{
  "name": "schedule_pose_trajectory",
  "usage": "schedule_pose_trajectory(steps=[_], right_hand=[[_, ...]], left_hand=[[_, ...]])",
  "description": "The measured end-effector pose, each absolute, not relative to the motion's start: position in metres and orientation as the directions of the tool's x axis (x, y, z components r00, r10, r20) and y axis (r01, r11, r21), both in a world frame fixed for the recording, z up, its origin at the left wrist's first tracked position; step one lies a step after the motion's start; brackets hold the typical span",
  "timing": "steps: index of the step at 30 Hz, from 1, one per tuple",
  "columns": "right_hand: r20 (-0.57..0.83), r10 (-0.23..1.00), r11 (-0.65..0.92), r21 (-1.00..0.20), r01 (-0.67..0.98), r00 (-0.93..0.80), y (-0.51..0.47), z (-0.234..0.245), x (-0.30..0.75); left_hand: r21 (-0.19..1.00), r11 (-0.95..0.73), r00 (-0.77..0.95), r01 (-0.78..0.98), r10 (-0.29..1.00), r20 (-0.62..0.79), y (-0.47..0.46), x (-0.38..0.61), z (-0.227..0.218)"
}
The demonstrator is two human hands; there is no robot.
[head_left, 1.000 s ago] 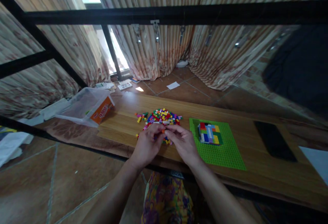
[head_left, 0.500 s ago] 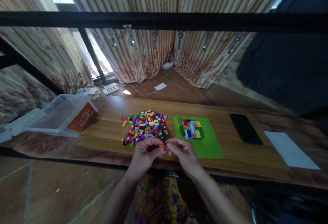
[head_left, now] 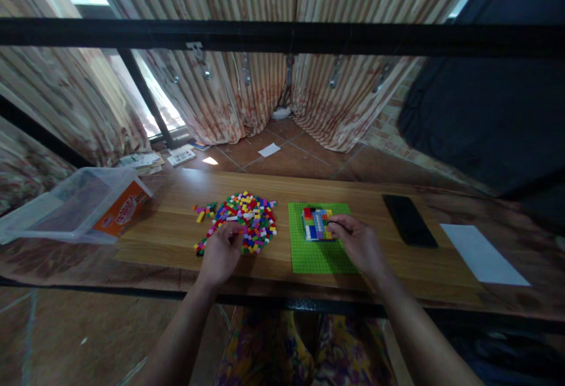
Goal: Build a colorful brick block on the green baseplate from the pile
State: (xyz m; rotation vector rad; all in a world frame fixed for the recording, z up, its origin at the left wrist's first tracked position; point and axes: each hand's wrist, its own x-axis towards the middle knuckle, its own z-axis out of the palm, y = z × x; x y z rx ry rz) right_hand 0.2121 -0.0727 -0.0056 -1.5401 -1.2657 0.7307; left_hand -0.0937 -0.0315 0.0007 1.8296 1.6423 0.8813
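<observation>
My right hand [head_left: 359,242] is at the right side of a multicoloured block of toy bricks [head_left: 318,225], thumb and forefinger pinched on what looks like a small dark brick. The block stands on a green studded baseplate [head_left: 304,261], and my fingertips cover its right edge. My left hand [head_left: 222,253] is over the near side of a heap of loose toy bricks [head_left: 256,215]. Its fingers are curled together at the tips, and what is between them, if anything, is hidden.
At the left end of the wooden board [head_left: 260,265] lies a clear plastic tub [head_left: 66,209] with an orange label. To the right are a black phone-like slab [head_left: 409,221] and a white sheet of paper [head_left: 483,253]. A dark bar [head_left: 282,37] crosses beyond the table.
My hands have moved apart from in front of the heap. The right went to the brick block, the left back over the loose bricks. The orange piece in my left fingers is no longer visible.
</observation>
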Motion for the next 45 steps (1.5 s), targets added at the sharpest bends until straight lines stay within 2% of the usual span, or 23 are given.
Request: schedule_pose_trajectory(steps=[2, 5, 10, 15, 18, 21, 26, 33, 37, 45], right_hand=[[0.192, 0.957, 0.049, -0.848, 0.527, 0.219, -0.064, -0.003, 0.215], [0.269, 0.951, 0.113, -0.760, 0.641, 0.151, -0.050, -0.001, 0.215], [0.381, 0.902, 0.155, -0.727, 0.669, 0.205, -0.030, -0.017, 0.211], [0.310, 0.907, 0.079, -0.789, 0.609, 0.285, -0.021, -0.034, 0.209], [0.283, 0.907, 0.048, -0.806, 0.591, 0.313, -0.021, -0.038, 0.210], [0.266, 0.903, 0.040, -0.834, 0.550, 0.337, -0.020, -0.040, 0.210], [0.148, 0.916, 0.010, -0.938, 0.348, 0.372, -0.016, -0.042, 0.210], [-0.077, 0.954, -0.143, -0.966, 0.216, 0.291, -0.011, -0.033, 0.215], [-0.101, 0.958, -0.168, -0.956, 0.242, 0.269, -0.008, -0.026, 0.218], [-0.116, 0.964, -0.184, -0.941, 0.284, 0.240, -0.005, -0.020, 0.219]], left_hand=[[0.649, -0.182, 0.096, 0.739, 0.981, 0.166, -0.024, -0.091, 0.002], [0.526, -0.229, 0.155, 0.819, 0.971, 0.181, -0.014, -0.088, 0.001], [0.414, -0.198, 0.143, 0.889, 0.977, 0.160, -0.004, -0.086, -0.003], [0.404, -0.173, 0.118, 0.898, 0.981, 0.156, -0.002, -0.078, -0.002], [0.449, -0.200, 0.126, 0.871, 0.974, 0.190, -0.004, -0.066, 0.002], [0.548, -0.277, 0.183, 0.790, 0.958, 0.220, -0.007, -0.046, 0.007], [0.713, -0.365, 0.267, 0.599, 0.930, 0.252, -0.004, -0.002, 0.004], [0.888, -0.223, 0.311, 0.403, 0.945, 0.096, 0.020, 0.049, -0.012], [0.929, -0.117, 0.315, 0.352, 0.949, 0.000, 0.029, 0.065, -0.025], [0.966, 0.019, 0.221, 0.257, 0.972, -0.078, 0.031, 0.076, -0.039]])
